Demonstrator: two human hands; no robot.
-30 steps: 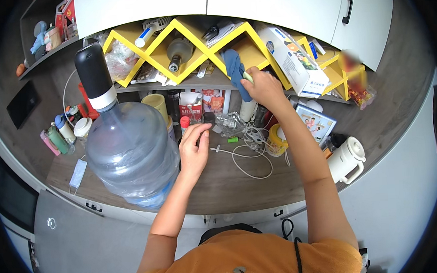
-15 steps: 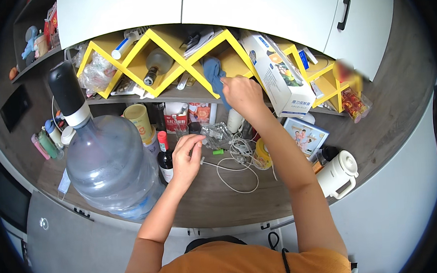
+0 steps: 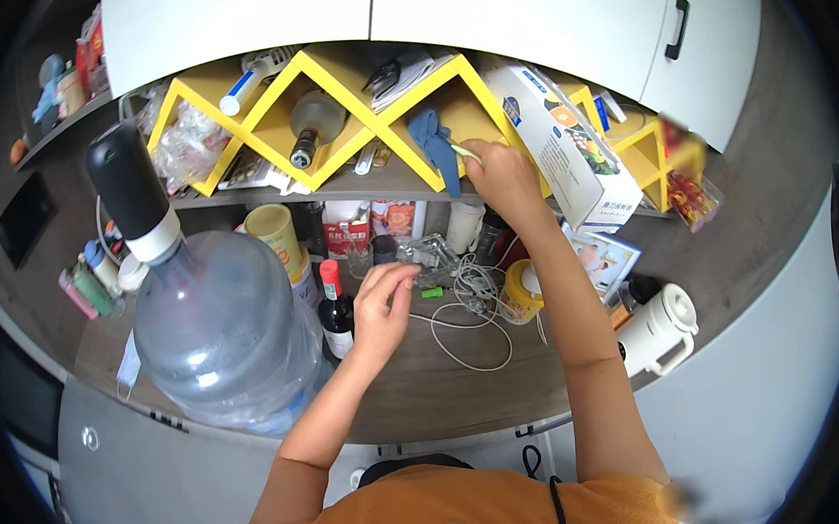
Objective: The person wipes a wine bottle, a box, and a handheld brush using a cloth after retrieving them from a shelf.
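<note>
Reaching over a cluttered counter with both hands.

Left hand [image 3: 381, 307] hovers, fingers loosely curled and holding nothing, beside a wine bottle [image 3: 335, 308] and white cable [image 3: 470, 328]. Farther back, right hand [image 3: 498, 174] pinches a blue cloth [image 3: 432, 140] against the yellow zigzag shelf [image 3: 354, 104], seemingly wiping.

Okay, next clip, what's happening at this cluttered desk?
A person in an orange top stands at a grey wooden countertop. Their right hand is up at the yellow zigzag shelf, fingers closed on a thin pale stick-like item beside a blue cloth hanging there. Their left hand hovers over the countertop, fingers loosely curled, near a tangle of white cables and a dark red-capped bottle. A large clear water jug stands at left.
</note>
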